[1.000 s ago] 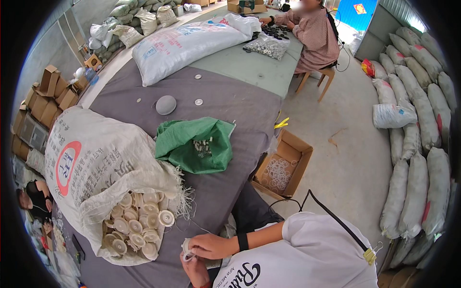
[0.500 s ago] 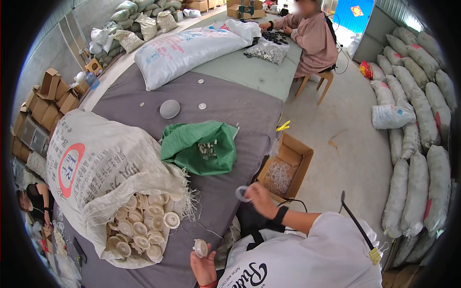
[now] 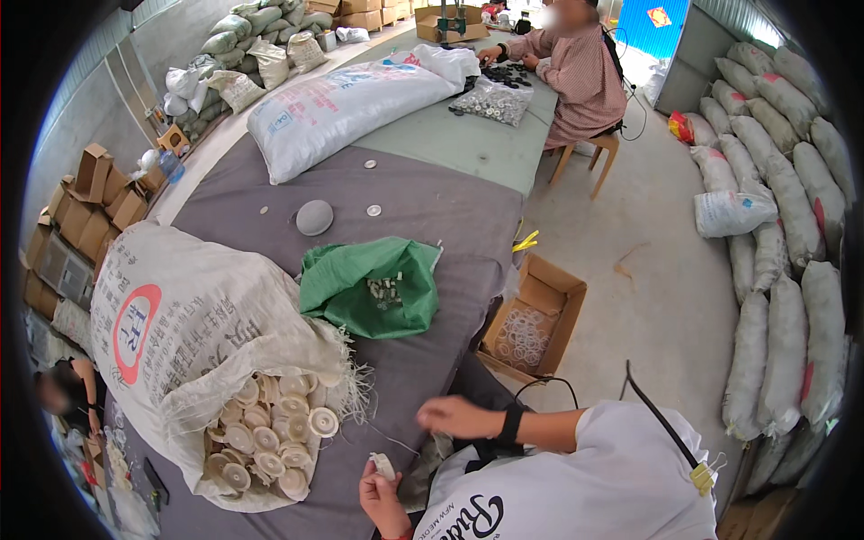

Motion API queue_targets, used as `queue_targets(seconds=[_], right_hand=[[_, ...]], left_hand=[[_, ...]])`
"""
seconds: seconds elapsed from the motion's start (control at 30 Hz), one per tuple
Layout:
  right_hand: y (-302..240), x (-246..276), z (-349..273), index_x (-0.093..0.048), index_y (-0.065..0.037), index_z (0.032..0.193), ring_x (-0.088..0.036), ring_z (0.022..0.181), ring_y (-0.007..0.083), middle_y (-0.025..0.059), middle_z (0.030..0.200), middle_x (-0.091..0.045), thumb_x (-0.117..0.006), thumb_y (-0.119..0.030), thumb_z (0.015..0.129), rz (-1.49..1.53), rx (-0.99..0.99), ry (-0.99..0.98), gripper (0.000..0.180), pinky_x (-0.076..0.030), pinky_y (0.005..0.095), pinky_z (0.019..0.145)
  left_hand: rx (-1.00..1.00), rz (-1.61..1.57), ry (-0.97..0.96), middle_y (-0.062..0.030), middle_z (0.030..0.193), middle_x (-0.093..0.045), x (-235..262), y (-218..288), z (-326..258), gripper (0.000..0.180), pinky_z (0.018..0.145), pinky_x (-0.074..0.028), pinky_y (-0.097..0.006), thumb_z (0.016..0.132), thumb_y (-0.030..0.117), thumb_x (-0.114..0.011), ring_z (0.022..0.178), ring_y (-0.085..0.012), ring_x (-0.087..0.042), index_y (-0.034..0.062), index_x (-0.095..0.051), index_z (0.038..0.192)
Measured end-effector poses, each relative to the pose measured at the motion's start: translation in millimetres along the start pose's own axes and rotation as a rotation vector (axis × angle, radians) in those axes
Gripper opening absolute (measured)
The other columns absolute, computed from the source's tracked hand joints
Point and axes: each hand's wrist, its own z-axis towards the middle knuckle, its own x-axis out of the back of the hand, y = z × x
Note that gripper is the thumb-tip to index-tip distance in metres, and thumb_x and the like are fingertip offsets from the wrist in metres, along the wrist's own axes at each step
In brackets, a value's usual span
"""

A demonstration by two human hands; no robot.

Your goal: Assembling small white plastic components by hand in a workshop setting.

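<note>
Near the table's front edge, my left hand (image 3: 385, 506) is closed around a cream round plastic part (image 3: 383, 465), now tilted so its rim shows. My right hand (image 3: 457, 418), with a black band at the wrist, is a little above and right of it. Its fingers are curled together, and whatever they hold is hidden. Similar cream round plastic parts (image 3: 266, 437) fill the mouth of a large white woven sack (image 3: 193, 315) to the left. Clear rings (image 3: 524, 338) lie in an open cardboard box (image 3: 565, 317) to the right, beyond my right forearm.
A green bag (image 3: 346, 292) with small pieces stands mid-table. Behind it are a grey round object (image 3: 315, 218) and a full white sack (image 3: 351, 112). At the far end a co-worker (image 3: 585, 81) sits by dark parts. Stacked sacks (image 3: 792, 180) line the right wall.
My right hand has moved left and nearer, away from the cardboard box, toward my left hand. The clear ring it held no longer shows. The cream part in my left hand has turned.
</note>
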Motion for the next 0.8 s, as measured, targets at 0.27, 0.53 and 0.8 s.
queue_targets(seconds=[0.27,0.53,0.8], right_hand=[[-28,-59,11,-0.049,0.0,0.109,-0.056,0.062,0.015,0.0097,0.082,-0.059,-0.043,-0.027,0.088,0.038,-0.08,-0.399,0.035,-0.046,0.0283,0.054],[-35,-68,7,-0.051,0.0,0.103,-0.058,0.082,0.0275,0.0155,0.085,-0.059,-0.045,-0.025,0.087,-0.244,0.312,-0.253,0.03,-0.045,0.0352,0.074],[-31,-55,13,-0.055,-0.003,0.094,-0.049,0.051,0.0064,0.0007,0.062,-0.053,-0.041,-0.033,0.091,0.215,-0.095,-0.419,0.034,-0.039,0.0195,0.045]], left_hand=[[-0.499,0.513,0.124,-0.0178,0.123,-0.038,-35,3,-10,0.035,0.084,-0.042,-0.032,0.071,0.011,-0.067,0.111,-0.0289,-0.044,0.0013,-0.044,0.096],[-0.162,0.194,-0.054,-0.0092,0.101,-0.054,-15,14,-13,0.029,0.079,-0.042,-0.027,0.087,0.016,-0.052,0.091,-0.0154,-0.05,-0.0023,-0.046,0.109],[-0.098,0.055,-0.144,-0.0059,0.1,-0.054,-6,15,-6,0.029,0.075,-0.041,-0.024,0.088,0.019,-0.051,0.089,-0.013,-0.05,-0.0003,-0.047,0.109]])
